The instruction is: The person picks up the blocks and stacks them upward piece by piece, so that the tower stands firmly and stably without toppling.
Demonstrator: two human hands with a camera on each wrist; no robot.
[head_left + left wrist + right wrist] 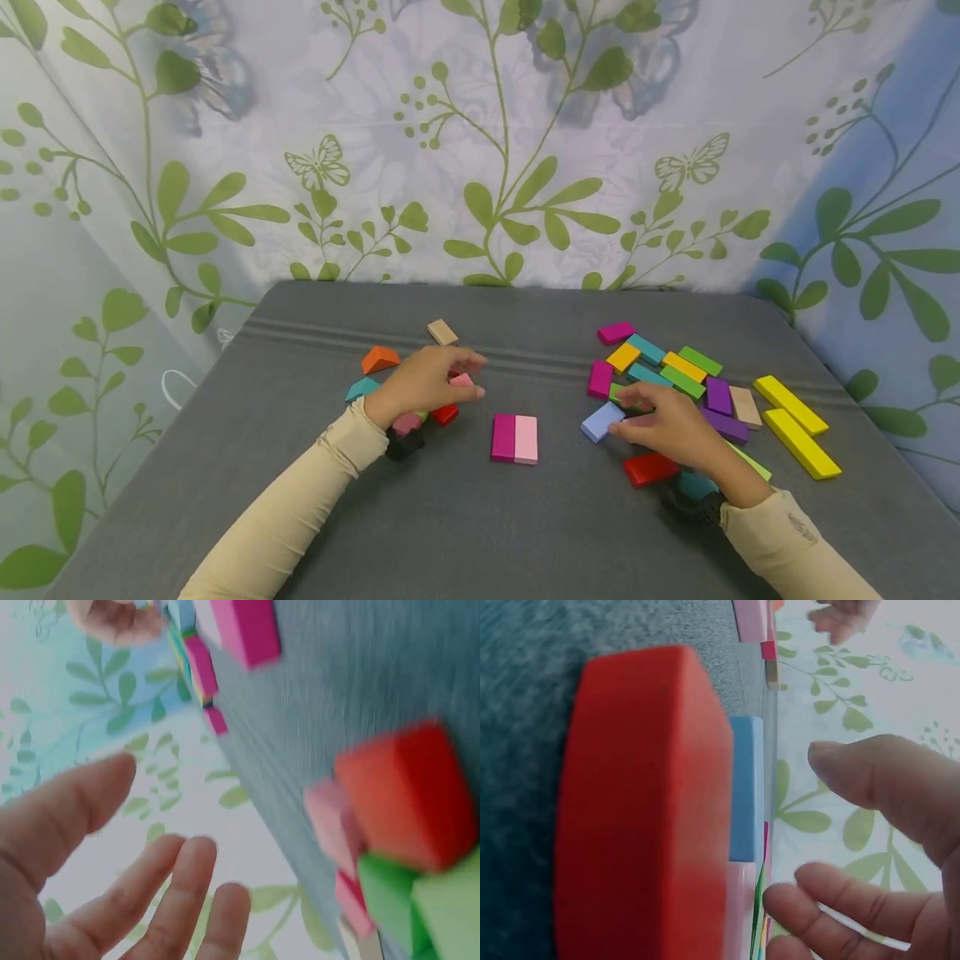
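Observation:
A magenta block (503, 437) and a light pink block (527, 440) lie side by side in the middle of the table. My left hand (429, 382) hovers over the left group of blocks, its fingers apart and holding nothing. Near it, in the left wrist view, are a red block (405, 796) and a pink block (334, 821). My right hand (671, 421) is above the right group, thumb and fingers spread with nothing between them. A light blue block (602, 422) lies by its thumb, and a red block (650, 469) lies below the hand. Both hands partly hide blocks.
On the left lie an orange block (380, 359), a teal block (363, 388) and a beige block (442, 332). Two long yellow blocks (801, 443) lie at the right, beside purple (718, 396) and green ones. A patterned curtain (517, 150) hangs behind the grey table (450, 533).

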